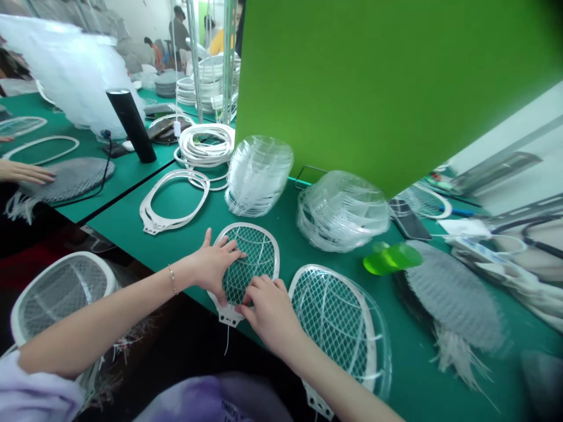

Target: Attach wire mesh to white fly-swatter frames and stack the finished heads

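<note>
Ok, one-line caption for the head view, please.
Left hand and right hand rest on a white fly-swatter frame with wire mesh on a green workbench.

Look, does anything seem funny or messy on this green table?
Yes. The grey mesh sheet on the right of the table looks odd. Loose white strands stick out from its lower edge like a frayed brush, while the white-rimmed racket frame beside it looks neat.

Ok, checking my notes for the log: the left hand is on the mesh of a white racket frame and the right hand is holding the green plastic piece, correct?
No: in the head view the right hand is not on the green plastic piece; it lies on the same mesh, beside the left hand.
</note>
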The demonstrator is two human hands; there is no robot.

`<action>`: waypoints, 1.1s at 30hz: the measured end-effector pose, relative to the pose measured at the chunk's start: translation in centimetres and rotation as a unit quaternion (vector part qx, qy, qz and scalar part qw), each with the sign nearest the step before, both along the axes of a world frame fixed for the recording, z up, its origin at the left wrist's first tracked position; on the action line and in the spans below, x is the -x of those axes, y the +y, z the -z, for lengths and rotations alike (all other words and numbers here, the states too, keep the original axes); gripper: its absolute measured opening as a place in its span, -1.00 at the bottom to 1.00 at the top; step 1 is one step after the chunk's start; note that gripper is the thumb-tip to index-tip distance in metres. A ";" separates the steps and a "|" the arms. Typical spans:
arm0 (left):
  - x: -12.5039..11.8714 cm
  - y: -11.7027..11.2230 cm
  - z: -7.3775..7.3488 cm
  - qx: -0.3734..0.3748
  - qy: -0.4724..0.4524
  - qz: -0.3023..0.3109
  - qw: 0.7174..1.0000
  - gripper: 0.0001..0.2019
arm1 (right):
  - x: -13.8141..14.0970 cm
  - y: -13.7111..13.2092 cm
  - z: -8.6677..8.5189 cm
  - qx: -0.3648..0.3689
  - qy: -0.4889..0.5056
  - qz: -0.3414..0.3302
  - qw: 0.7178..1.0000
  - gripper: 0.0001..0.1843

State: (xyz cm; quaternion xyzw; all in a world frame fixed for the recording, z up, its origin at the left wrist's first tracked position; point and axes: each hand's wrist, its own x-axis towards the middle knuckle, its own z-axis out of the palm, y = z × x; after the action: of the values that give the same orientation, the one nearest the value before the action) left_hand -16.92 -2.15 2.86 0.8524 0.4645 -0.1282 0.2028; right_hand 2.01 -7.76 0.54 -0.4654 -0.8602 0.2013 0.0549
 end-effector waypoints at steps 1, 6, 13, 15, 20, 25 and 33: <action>-0.3 0.0 -0.1 0.006 0.009 -0.007 1.000 0.15 | 0.4 0.4 -0.1 0.008 -0.007 0.009 1.000 -0.77; 0.1 -0.3 -0.5 0.028 0.023 -0.013 0.999 0.18 | -0.4 0.6 0.1 0.003 0.057 0.055 0.997 -0.63; -1.7 -1.6 -2.9 -0.105 -0.124 0.010 0.987 -0.16 | -17.1 2.4 0.6 -0.095 0.159 0.352 0.917 -0.66; -5.1 -1.8 -3.1 -0.123 -0.159 0.063 0.978 -0.36 | -20.8 3.2 1.2 -0.029 0.125 0.376 0.918 -0.70; -12.9 -1.0 -1.5 -0.092 -0.180 0.128 0.971 -0.42 | -23.5 4.5 1.6 0.079 0.153 0.344 0.923 -0.84; -15.5 0.5 -0.8 -0.127 -0.199 0.102 0.966 -0.43 | -24.0 5.8 0.3 0.149 0.211 0.312 0.914 -0.68; -17.3 2.0 2.5 -0.127 -0.154 0.130 0.971 -0.37 | -21.5 6.9 2.2 0.099 0.204 0.287 0.931 -0.81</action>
State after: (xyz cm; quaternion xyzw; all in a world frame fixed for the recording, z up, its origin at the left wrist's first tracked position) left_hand 0.38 -0.18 0.36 0.9338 0.3255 0.0396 0.1433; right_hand 23.52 -0.83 -1.68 -0.6443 -0.6360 0.3515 0.2385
